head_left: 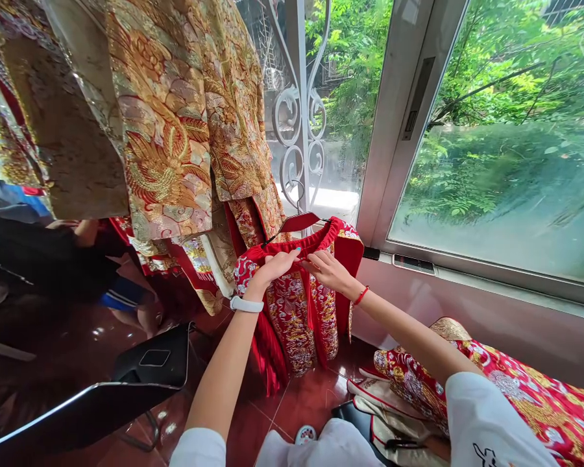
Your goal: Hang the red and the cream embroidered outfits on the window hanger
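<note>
A red skirt (292,318) with dense silver and gold embroidery hangs in front of me, with red tassels along it. Its gathered elastic waistband (316,243) spreads around a hanger (299,222) below the window grille. My left hand (279,266) pinches the front of the waistband near its middle; a white band is on that wrist. Close beside it, my right hand (331,269) also has its fingers closed on the waistband, a red cord around the wrist. The fingertips of both hands nearly meet, and the cloth between them is partly hidden.
Gold embroidered garments (165,130) hang at the upper left. A black chair (148,357) stands lower left, near a person in dark clothes (43,266). More red embroidered clothing (520,383) lies at the right. A phone-like object (413,264) rests on the window sill.
</note>
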Demonstrator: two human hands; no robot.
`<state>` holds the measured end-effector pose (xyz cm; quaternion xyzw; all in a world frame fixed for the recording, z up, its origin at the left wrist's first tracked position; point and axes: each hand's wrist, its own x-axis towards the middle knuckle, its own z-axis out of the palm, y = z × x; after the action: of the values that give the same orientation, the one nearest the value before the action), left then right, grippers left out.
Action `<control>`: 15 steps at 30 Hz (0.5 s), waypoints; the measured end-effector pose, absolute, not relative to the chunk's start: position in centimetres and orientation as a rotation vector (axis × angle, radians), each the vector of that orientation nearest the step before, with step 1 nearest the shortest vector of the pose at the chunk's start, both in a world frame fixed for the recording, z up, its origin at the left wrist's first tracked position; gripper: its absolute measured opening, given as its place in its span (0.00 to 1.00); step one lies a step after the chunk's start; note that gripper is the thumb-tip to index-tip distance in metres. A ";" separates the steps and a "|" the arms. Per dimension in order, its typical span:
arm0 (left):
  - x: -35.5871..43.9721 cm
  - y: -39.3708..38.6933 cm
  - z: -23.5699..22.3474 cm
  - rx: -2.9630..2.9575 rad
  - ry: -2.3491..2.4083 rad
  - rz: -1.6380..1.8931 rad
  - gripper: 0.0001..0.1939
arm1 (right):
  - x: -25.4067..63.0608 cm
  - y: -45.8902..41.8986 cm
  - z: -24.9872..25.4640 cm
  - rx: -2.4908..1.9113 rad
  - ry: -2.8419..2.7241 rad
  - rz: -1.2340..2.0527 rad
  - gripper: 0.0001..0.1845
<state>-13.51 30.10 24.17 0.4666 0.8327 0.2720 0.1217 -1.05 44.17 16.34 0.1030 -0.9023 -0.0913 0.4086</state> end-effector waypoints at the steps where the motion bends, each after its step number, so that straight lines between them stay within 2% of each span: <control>1: -13.3 30.0 24.4 1.271 2.422 0.771 0.28 | -1.1 44.2 16.1 0.253 -2.234 -0.259 0.12; 5: -12.8 29.7 25.0 1.121 2.332 0.853 0.27 | -1.1 44.3 15.4 0.304 -2.116 -0.339 0.10; 11: -13.6 30.3 23.8 1.100 1.984 1.199 0.15 | -1.1 44.4 14.9 0.335 -2.161 -0.256 0.13; 15: -14.0 30.6 22.7 1.034 1.645 1.453 0.11 | -1.1 44.5 14.5 0.300 -2.199 -0.198 0.14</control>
<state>-14.04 30.61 22.71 0.3993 0.6351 0.5610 0.3500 -1.13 44.48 14.50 0.1210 -0.8857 -0.0796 0.4410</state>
